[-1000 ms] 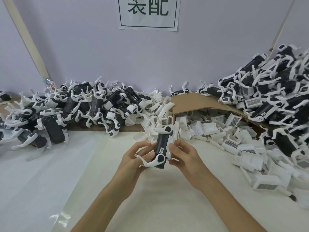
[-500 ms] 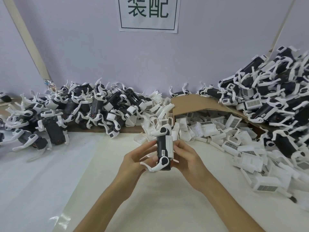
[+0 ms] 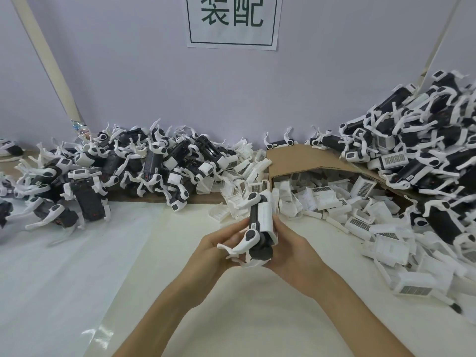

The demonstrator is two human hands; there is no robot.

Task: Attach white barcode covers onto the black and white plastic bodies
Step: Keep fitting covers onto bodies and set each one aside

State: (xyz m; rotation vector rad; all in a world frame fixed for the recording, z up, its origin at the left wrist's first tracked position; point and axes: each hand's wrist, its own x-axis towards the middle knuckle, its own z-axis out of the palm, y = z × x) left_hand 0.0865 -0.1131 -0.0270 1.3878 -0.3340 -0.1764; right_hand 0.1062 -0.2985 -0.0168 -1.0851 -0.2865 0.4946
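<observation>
Left grip (image 3: 217, 251): fingers curled round the left side of one black and white plastic body with curved white arms (image 3: 255, 228), holding it firmly. Right grip (image 3: 293, 249): fingers wrapped round the same body from the right and from beneath, thumb beside a white rectangular plastic barcode cover (image 3: 266, 215) that lies flat against the body's right face. Held item: raised above the white sheeted worktop (image 3: 77, 274), near centre of view, long axis tilted away from the person. Stock, left rear: heap of like black and white bodies (image 3: 116, 176) piled against the pale lilac wall (image 3: 128, 86). Stock, right: taller heap of bodies (image 3: 425, 150), several bearing barcode covers. Stock, centre: brown cardboard box (image 3: 304, 157) lying on its side, loose white barcode covers (image 3: 332, 199) spilling from its mouth across the worktop toward the right heap. Wall fitting: white paper sign with green characters (image 3: 233, 21), top edge cut off by the frame.
</observation>
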